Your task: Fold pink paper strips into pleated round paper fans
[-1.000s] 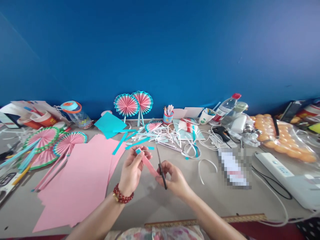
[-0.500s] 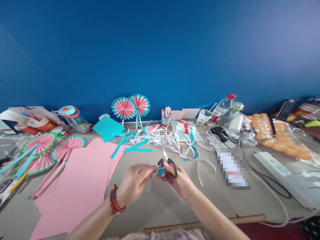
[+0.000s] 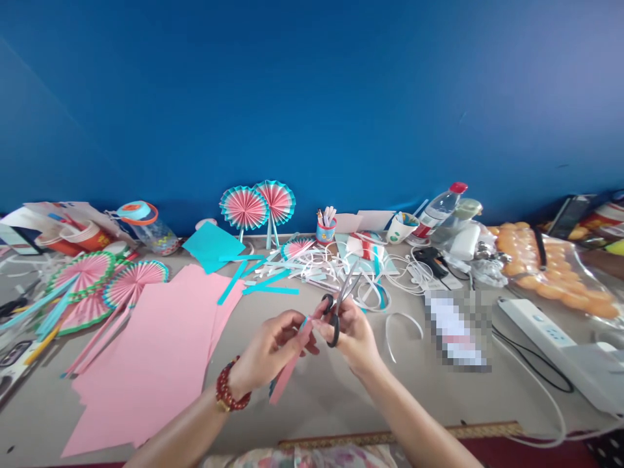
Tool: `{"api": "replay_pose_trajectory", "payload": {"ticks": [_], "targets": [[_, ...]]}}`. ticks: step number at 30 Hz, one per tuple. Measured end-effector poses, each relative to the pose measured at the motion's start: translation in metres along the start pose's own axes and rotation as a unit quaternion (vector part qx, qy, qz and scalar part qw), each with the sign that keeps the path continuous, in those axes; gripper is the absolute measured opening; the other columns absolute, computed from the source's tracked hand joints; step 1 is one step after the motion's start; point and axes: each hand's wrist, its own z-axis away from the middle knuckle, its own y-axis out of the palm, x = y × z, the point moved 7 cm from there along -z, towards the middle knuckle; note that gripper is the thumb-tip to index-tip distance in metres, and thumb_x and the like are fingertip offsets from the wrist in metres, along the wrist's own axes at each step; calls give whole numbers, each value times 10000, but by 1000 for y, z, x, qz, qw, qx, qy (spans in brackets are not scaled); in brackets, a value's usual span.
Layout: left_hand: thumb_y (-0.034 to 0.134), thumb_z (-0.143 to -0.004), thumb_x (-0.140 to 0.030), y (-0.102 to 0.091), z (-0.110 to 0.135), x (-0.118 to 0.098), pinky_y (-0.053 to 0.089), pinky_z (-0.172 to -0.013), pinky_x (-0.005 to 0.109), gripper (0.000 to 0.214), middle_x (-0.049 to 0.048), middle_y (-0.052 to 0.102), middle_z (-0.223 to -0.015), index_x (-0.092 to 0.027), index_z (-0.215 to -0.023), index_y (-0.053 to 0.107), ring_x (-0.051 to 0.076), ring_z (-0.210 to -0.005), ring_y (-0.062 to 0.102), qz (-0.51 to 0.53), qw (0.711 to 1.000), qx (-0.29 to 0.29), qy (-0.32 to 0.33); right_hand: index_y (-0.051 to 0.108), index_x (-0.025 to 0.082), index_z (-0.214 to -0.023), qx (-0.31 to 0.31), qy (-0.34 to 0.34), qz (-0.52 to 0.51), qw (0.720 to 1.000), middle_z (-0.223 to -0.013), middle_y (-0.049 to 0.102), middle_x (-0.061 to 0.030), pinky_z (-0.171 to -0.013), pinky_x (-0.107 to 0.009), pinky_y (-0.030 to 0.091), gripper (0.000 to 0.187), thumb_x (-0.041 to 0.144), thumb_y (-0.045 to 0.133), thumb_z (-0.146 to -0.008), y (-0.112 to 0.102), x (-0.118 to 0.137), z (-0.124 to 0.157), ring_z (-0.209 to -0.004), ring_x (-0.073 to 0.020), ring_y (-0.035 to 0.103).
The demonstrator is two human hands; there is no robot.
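My left hand, with a red bead bracelet on the wrist, pinches a narrow folded strip of pink paper with some blue at its edge. The strip hangs down toward me below the fingers. In my right hand is a pair of black-handled scissors, blades pointing up and away to the right. The right fingertips meet the upper end of the strip close to the left fingers. Whether they also grip it, I cannot tell. Pink paper sheets lie left of my left hand.
Cut white paper strips and blue strips litter the table beyond my hands. Two pleated fans stand against the wall, with more fans at left. A bottle, balloons and a power strip sit at right.
The folded paper has swung to hang below my left hand, showing its pink length. The scissors have turned so that their blades tilt to the right, and the handles have shifted in my right hand.
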Motion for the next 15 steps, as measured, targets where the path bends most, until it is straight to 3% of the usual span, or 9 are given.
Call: {"api": "replay_pose_trajectory", "payload": {"ticks": [5, 8, 11, 15], "targets": [[536, -926, -399, -3, -5, 0, 526, -603, 264, 268, 31, 620, -772, -139, -960, 590, 138, -591, 660, 13, 999, -43, 9, 556, 200, -833, -7, -27, 42, 999, -780, 600, 2, -586, -231, 431, 257, 308, 757, -715, 0, -2, 2, -670, -130, 543], [532, -930, -386, -4, -4, -4, 511, -594, 251, 254, 31, 620, -784, -139, -931, 591, 136, -585, 664, 1, 999, -49, 14, 541, 198, -827, 3, -24, 75, 997, -750, 576, 11, -575, -230, 418, 254, 345, 730, -742, -8, -3, 4, -647, -125, 519], [521, -939, -363, -8, -1, -10, 505, -618, 247, 230, 43, 640, -844, -144, -914, 583, 131, -595, 673, -6, 998, -56, 21, 526, 195, -802, 85, -5, 170, 982, -732, 565, 15, -588, -240, 396, 246, 390, 676, -787, -13, -5, 11, -624, -119, 476], [519, -943, -338, -13, 0, -11, 488, -618, 239, 203, 45, 658, -840, -147, -951, 588, 122, -583, 667, -9, 998, -54, 23, 496, 202, -753, 172, 21, 306, 936, -696, 535, 33, -569, -235, 340, 299, 437, 680, -776, -20, -8, 25, -601, -112, 404]]}}
